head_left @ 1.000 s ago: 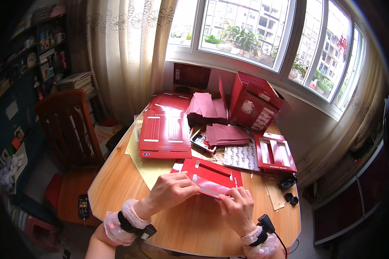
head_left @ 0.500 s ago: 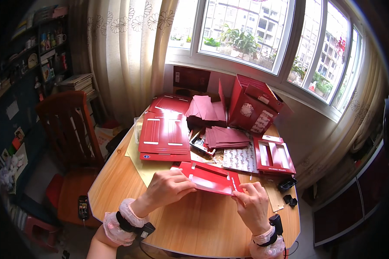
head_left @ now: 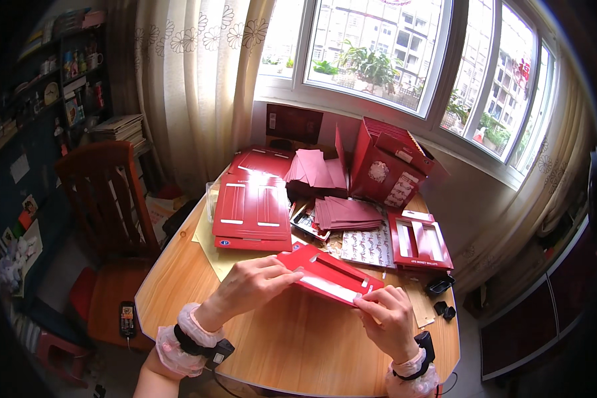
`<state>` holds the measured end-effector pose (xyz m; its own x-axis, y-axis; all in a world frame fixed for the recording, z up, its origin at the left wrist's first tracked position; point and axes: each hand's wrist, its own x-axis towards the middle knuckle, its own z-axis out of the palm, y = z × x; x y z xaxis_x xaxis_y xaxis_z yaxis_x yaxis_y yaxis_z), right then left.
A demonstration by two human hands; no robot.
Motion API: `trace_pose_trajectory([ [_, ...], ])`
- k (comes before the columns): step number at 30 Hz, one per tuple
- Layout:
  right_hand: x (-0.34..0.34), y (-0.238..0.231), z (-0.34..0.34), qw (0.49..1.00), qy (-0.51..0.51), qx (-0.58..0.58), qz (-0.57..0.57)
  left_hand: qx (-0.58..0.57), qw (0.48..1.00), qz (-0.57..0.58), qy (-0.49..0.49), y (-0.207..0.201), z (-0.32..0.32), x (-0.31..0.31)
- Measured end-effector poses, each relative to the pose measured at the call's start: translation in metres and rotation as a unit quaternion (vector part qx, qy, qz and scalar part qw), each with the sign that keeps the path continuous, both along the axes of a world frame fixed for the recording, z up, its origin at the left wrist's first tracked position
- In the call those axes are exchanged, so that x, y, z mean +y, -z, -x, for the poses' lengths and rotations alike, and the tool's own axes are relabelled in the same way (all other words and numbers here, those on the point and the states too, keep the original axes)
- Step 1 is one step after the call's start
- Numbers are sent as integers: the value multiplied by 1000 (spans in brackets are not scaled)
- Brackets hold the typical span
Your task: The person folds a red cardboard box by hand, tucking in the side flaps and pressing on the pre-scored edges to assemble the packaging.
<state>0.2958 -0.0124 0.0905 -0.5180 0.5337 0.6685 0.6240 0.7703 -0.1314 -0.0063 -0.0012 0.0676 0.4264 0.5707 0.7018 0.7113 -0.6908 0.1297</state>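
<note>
Card (head_left: 328,272): red, w/ cut-out slots; was held betw. both hands, just below pic ctr, over near half of table (head_left: 278,351); slanted from 10 to 4 o'clock. Contact of far edge w/ table: couldn't tell.

L hand (head_left: 249,286): was at 9 o'clock of card, nearly closed; pinched L end at near edge betw. thumb & fingertips. Lower fingers: partly hidden, couldn't tell exact curl.

R hand (head_left: 389,318): was at 4 o'clock, nearly closed too; gripped near-R corner betw. thumb & index, w/ remaining fingers bent.

Black straps (head_left: 191,341): sat on both wrists, w/ small boxes, next to pale pink cuffs (head_left: 169,348).

Red stack (head_left: 251,205): lay at 10 o'clock from card, partly over yellow sheet (head_left: 209,253).

Envelopes (head_left: 348,213), dull pink: lay in a pile at approx. 12.

Red box (head_left: 395,159): stood at 1, farther off.

Windowed red pcs. (head_left: 418,240): lay at 2, nr. table's R edge.
</note>
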Motion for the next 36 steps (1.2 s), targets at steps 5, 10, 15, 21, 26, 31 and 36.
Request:
trace_pose_trajectory([
  [5,-10,2,15,997,-60,10,38,39,994,-22,97,3,-9,-1],
  [10,-1,-10,1,992,-48,96,72,18,998,6,58,1,-3,-3],
  [15,12,-10,-38,901,259,-125,326,-33,999,-28,3,-5,0,-4],
  [21,54,45,-55,788,-36,-236,568,-107,993,-49,2,-8,-2,-3],
  [26,82,91,-40,889,-102,197,400,-186,980,-66,-6,-10,-1,1],
  [31,90,80,-54,940,-13,194,282,-158,985,-64,18,-6,3,2],
  [36,83,70,-56,825,-54,317,464,-112,992,-36,55,3,2,0],
])
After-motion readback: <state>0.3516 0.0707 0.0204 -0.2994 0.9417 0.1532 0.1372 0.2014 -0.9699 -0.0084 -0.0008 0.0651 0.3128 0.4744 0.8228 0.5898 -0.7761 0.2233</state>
